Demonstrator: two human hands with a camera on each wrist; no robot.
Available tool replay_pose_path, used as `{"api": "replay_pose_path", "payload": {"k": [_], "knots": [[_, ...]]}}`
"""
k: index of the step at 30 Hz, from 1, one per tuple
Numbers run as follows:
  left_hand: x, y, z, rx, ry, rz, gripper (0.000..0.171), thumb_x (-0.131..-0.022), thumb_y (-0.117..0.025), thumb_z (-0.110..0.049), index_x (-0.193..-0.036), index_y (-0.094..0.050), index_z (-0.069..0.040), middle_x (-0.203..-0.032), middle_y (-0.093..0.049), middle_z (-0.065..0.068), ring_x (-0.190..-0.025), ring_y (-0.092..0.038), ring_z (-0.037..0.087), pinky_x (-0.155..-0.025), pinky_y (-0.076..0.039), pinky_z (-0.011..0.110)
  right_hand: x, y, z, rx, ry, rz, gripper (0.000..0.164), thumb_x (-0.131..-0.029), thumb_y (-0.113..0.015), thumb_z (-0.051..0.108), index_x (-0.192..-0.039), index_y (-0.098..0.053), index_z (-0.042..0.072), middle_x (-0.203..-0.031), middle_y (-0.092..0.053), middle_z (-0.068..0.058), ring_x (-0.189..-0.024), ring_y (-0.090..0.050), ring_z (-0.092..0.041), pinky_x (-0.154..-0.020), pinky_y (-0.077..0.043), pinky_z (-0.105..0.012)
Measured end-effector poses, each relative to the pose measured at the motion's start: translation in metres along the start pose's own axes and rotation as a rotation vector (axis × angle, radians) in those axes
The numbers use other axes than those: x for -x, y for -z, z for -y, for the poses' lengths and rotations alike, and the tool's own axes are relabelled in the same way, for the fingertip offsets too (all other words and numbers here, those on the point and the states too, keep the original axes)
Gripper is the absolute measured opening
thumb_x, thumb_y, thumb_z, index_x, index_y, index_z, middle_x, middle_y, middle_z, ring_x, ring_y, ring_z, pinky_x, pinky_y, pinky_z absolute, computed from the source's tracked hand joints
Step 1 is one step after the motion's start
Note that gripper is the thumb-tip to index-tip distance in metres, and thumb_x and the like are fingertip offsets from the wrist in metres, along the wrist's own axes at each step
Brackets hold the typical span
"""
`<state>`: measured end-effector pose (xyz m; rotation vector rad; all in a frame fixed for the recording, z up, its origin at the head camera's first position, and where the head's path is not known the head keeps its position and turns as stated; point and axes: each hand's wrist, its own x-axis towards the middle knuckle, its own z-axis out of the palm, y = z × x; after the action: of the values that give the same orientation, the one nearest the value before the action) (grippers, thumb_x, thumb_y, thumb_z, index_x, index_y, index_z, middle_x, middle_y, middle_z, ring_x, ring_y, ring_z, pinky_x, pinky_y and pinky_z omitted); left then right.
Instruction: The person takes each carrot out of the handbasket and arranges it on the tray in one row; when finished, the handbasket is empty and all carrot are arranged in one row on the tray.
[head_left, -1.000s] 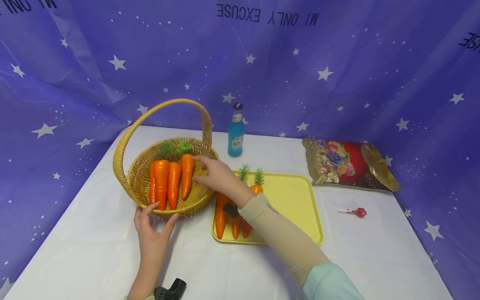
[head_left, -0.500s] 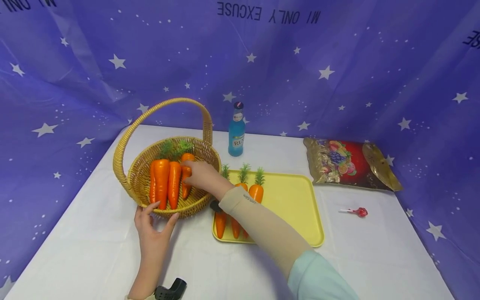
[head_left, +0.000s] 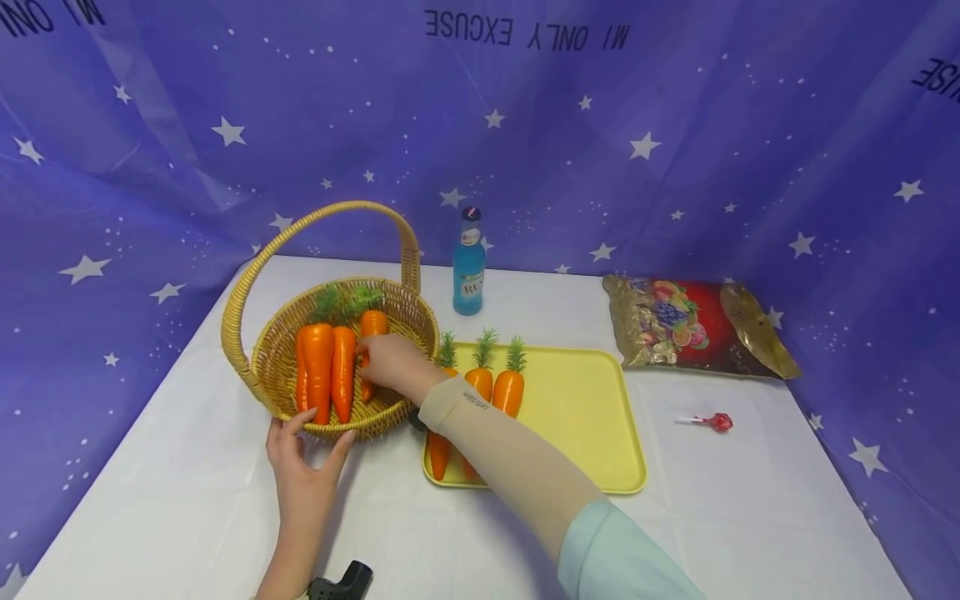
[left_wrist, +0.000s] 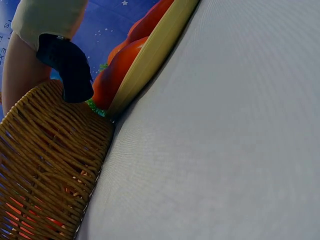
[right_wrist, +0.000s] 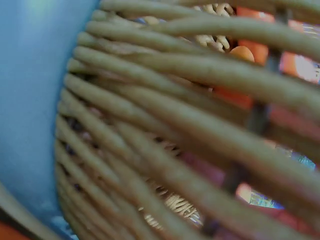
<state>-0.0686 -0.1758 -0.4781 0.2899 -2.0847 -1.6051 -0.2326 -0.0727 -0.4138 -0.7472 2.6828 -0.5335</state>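
A wicker basket (head_left: 386,423) with a tall arched handle stands on the left, holding several orange carrots (head_left: 320,367) with green tops toward the back. My left hand (head_left: 302,475) holds its front rim, fingertips over the edge and thumb spread to the right. Inside the basket, my right hand (head_left: 397,363) grips the rightmost carrot (head_left: 374,322) around its middle; the palm hides part of it. In the right wrist view the woven basket wall (right_wrist: 165,100) fills most of the picture. The left wrist view shows the basket's outer side (left_wrist: 50,155).
Right of the basket, a yellow tray (head_left: 581,417) bears carrots (head_left: 509,392), partly covered by the right forearm. A blue bottle (head_left: 468,279) stands behind. Farther right lie a red and gold bag (head_left: 693,329) and a red lollipop (head_left: 721,422) on the white tablecloth (head_left: 750,500).
My right hand has moved left from beside the rightmost carrot and now grips it. My left hand has stayed at the basket's front rim.
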Motion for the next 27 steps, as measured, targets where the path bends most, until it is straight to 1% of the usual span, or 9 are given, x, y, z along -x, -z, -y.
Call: {"api": "replay_pose_path", "payload": {"k": [5, 7, 11, 15, 18, 21, 24, 27], "knots": [[0.0, -0.001, 0.001, 0.002, 0.006, -0.004, 0.057, -0.077, -0.079, -0.002, -0.125, -0.048, -0.001, -0.154, -0.009, 0.019, -0.141, -0.014, 0.031, -0.109, -0.019, 0.059, -0.003, -0.001, -0.005, -0.089, -0.021, -0.033, 0.036, -0.088, -0.071, 0.022, -0.123, -0.066, 0.017, -0.113, -0.067, 0.004, -0.087, -0.058, -0.008, -0.074, -0.046, -0.021], [0.0, -0.001, 0.001, 0.004, 0.008, -0.003, 0.057, -0.078, -0.079, -0.002, -0.126, -0.048, -0.001, -0.154, -0.009, 0.018, -0.141, -0.014, 0.031, -0.109, -0.019, 0.059, -0.002, 0.001, -0.005, -0.119, -0.018, -0.044, 0.036, -0.087, -0.072, 0.021, -0.122, -0.066, 0.017, -0.115, -0.066, 0.004, -0.09, -0.058, -0.009, -0.075, -0.046, -0.021], [0.0, 0.0, 0.0, 0.003, 0.007, 0.004, 0.059, -0.077, -0.079, -0.002, -0.127, -0.048, -0.002, -0.155, -0.008, 0.016, -0.141, -0.013, 0.031, -0.109, -0.019, 0.06, 0.002, 0.008, -0.005, -0.148, 0.013, -0.073, 0.037, -0.086, -0.074, 0.022, -0.122, -0.067, 0.017, -0.119, -0.065, 0.005, -0.103, -0.059, -0.01, -0.08, -0.046, -0.021], [0.001, 0.001, 0.0, 0.004, 0.01, 0.008, 0.06, -0.077, -0.08, -0.001, -0.128, -0.047, -0.002, -0.155, -0.007, 0.015, -0.141, -0.013, 0.032, -0.109, -0.018, 0.06, 0.013, 0.02, -0.008, -0.22, 0.042, -0.095, 0.04, -0.086, -0.074, 0.024, -0.125, -0.065, 0.019, -0.123, -0.064, 0.005, -0.11, -0.058, -0.013, -0.083, -0.048, -0.024], [0.001, 0.001, -0.001, 0.003, 0.013, 0.011, 0.06, -0.076, -0.08, -0.001, -0.127, -0.048, -0.003, -0.155, -0.007, 0.015, -0.141, -0.013, 0.032, -0.109, -0.019, 0.06, 0.025, 0.028, -0.015, -0.321, 0.035, -0.103, 0.041, -0.087, -0.073, 0.024, -0.127, -0.063, 0.022, -0.126, -0.061, 0.005, -0.111, -0.058, -0.016, -0.084, -0.049, -0.029], [0.001, 0.001, -0.001, -0.001, 0.013, 0.01, 0.059, -0.077, -0.079, -0.002, -0.127, -0.048, -0.003, -0.155, -0.008, 0.015, -0.141, -0.013, 0.031, -0.109, -0.019, 0.059, 0.035, 0.035, -0.022, -0.393, 0.022, -0.127, 0.04, -0.088, -0.072, 0.025, -0.127, -0.063, 0.025, -0.128, -0.06, 0.004, -0.113, -0.056, -0.018, -0.086, -0.049, -0.033], [0.001, 0.002, -0.002, -0.003, 0.017, 0.009, 0.058, -0.078, -0.079, -0.002, -0.127, -0.047, -0.003, -0.155, -0.007, 0.014, -0.142, -0.012, 0.03, -0.11, -0.019, 0.058, 0.046, 0.041, -0.028, -0.437, 0.031, -0.155, 0.04, -0.087, -0.073, 0.026, -0.126, -0.064, 0.027, -0.128, -0.059, 0.004, -0.116, -0.054, -0.019, -0.089, -0.048, -0.035], [0.001, 0.002, -0.002, 0.003, 0.025, 0.008, 0.058, -0.078, -0.079, -0.003, -0.127, -0.048, -0.003, -0.156, -0.006, 0.014, -0.143, -0.01, 0.029, -0.11, -0.018, 0.057, 0.061, 0.046, -0.034, -0.469, 0.056, -0.174, 0.04, -0.087, -0.073, 0.027, -0.126, -0.064, 0.026, -0.13, -0.058, 0.005, -0.116, -0.054, -0.017, -0.089, -0.048, -0.034]]}}
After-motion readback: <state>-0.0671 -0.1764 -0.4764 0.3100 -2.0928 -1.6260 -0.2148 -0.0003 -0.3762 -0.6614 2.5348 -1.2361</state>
